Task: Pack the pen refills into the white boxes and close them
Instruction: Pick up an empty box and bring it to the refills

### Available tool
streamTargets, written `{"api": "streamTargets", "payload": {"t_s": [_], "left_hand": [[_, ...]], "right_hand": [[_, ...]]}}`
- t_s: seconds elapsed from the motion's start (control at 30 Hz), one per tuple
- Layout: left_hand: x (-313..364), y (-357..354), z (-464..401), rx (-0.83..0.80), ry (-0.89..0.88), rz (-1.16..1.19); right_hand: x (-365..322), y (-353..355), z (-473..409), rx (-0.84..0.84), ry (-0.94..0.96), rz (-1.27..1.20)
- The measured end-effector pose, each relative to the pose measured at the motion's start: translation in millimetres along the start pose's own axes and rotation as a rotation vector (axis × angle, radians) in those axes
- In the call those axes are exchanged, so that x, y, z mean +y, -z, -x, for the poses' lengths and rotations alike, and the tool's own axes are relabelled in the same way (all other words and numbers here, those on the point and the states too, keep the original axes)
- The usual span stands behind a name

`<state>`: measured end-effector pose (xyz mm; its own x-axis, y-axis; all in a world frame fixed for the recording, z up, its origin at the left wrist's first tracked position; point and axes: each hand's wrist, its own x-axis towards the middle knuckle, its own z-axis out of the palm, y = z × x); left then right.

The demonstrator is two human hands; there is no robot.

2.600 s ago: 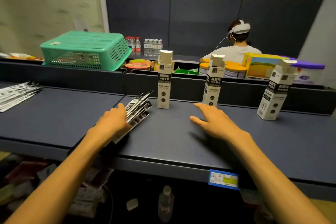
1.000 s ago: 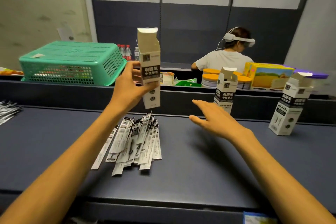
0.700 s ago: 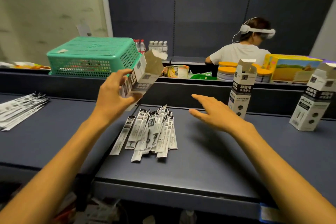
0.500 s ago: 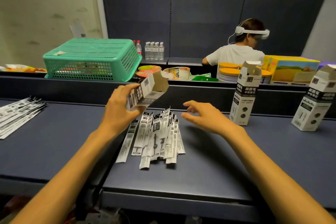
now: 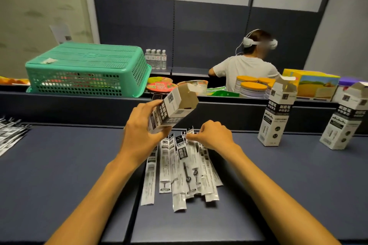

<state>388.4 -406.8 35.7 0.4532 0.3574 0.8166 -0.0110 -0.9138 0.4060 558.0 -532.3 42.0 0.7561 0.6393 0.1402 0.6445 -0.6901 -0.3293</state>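
Dark shelf: left hand grips open white box, interior unclear.

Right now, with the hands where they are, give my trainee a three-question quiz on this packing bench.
1. True or false: the left hand holds a white box tilted, its open end away from the person.
2. What is the right hand doing? A) closing a box flap B) pinching the top of a refill packet in the pile C) resting flat on the bench
3. How many white boxes stand upright on the bench at the right?

Key: 1 true; 2 B; 3 two.
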Motion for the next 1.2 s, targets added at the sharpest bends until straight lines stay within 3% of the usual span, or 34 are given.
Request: {"api": "streamTargets", "payload": {"t_s": [0.1, 0.23, 0.5, 0.87, 1.07, 1.2], "left_hand": [[-0.9, 2.1, -0.8, 0.01, 0.002, -0.005], [-2.3, 4.5, -0.3, 0.013, 0.002, -0.011], [-6.1, 5.7, 1.6, 0.004, 0.002, -0.032], [-8.4, 5.3, 2.6, -0.001, -0.002, -0.092], [-8.6, 2.6, 4.2, -0.016, -0.016, -0.104], [-8.2, 2.3, 4.4, -0.023, -0.022, -0.106]], "right_hand": [[0.9, -4.6, -4.4, -0.08, -0.031, -0.012], [8.7, -2.1, -6.5, -0.181, -0.011, -0.23], [31.7, 27.6, 10.6, -0.269, 0.046, -0.992], [51.8, 67.2, 29.0, -0.026, 0.202, -1.366], [49.0, 95.7, 42.7, 0.274, 0.337, -1.723], [40.6, 102.9, 49.7, 0.429, 0.471, -1.756]]}}
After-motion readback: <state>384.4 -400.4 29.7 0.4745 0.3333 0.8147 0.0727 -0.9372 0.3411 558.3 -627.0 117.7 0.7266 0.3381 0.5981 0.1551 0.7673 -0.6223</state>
